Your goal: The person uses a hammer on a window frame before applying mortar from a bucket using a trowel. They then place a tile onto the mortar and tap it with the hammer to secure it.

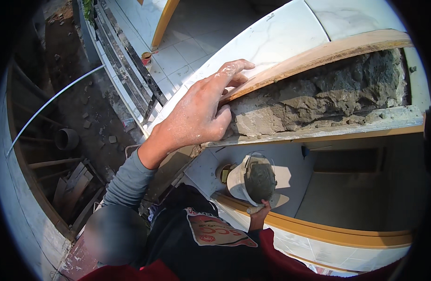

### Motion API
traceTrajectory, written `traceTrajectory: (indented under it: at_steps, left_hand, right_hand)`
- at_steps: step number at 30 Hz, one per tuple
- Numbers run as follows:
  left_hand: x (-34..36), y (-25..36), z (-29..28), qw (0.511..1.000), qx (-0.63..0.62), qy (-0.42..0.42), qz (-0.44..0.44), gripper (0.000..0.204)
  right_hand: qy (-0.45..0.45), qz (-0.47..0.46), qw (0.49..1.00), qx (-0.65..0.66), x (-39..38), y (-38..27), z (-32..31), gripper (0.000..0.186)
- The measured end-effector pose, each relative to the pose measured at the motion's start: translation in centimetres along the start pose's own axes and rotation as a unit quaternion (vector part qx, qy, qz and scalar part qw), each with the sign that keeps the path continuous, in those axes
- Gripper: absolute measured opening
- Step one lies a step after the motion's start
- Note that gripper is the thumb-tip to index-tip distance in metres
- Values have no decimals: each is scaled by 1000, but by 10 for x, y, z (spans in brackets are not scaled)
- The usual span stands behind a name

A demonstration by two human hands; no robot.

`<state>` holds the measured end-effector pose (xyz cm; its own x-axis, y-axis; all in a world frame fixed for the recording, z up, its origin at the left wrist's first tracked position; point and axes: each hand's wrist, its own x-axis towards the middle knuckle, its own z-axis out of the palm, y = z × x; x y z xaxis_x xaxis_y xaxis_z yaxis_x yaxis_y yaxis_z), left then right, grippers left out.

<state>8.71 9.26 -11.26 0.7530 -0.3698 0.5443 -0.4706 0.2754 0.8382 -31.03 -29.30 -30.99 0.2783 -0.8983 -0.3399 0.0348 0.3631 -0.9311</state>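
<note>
My left hand (pixel 201 107) is closed round the near end of a long wooden board (pixel 314 61), with the thumb on the mortar side and the fingers over the far side. The board runs along a ledge next to white marbled tile (pixel 290 28). Rough grey mortar (pixel 318 96) fills the channel between the board and a pale strip. Lower down, my right hand (pixel 260 214) grips the pale wooden handle of a trowel (pixel 279 201), whose blade shows only in part. Just beyond it stands a white bucket (pixel 238 182) holding wet grey mortar (pixel 260 180).
A small container (pixel 225 173) sits beside the bucket on the tiled floor. Below the ledge runs an orange-brown frame (pixel 318 229). At the far left are a railing (pixel 126 56), a paint can (pixel 146 58), scrap boards (pixel 75 187) and a dark pot (pixel 66 139) on rubble ground.
</note>
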Motion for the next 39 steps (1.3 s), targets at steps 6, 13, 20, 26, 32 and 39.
traceTrajectory:
  at_steps: [6, 13, 20, 26, 32, 39]
  left_hand:
    - [-4, -10, 3, 994, 86, 32, 60, 74]
    - [-5, -7, 4, 999, 25, -7, 31, 72]
    - [1, 20, -1, 958, 186, 78, 205, 67]
    - [20, 27, 21, 833, 481, 143, 235, 42]
    - [19, 33, 33, 824, 512, 130, 204, 20]
    - [14, 32, 35, 813, 529, 136, 200, 14]
  right_hand:
    - [-16, -3, 1000, 0, -12, -3, -1, 54]
    - [-28, 27, 999, -9, -28, -9, 3, 59]
    - [-30, 15, 999, 24, -26, 5, -7, 59]
    - [-6, 3, 999, 40, -36, 9, 17, 56]
    - [10, 12, 998, 55, -38, 23, 10, 48]
    - [28, 4, 997, 66, -19, 38, -2, 49]
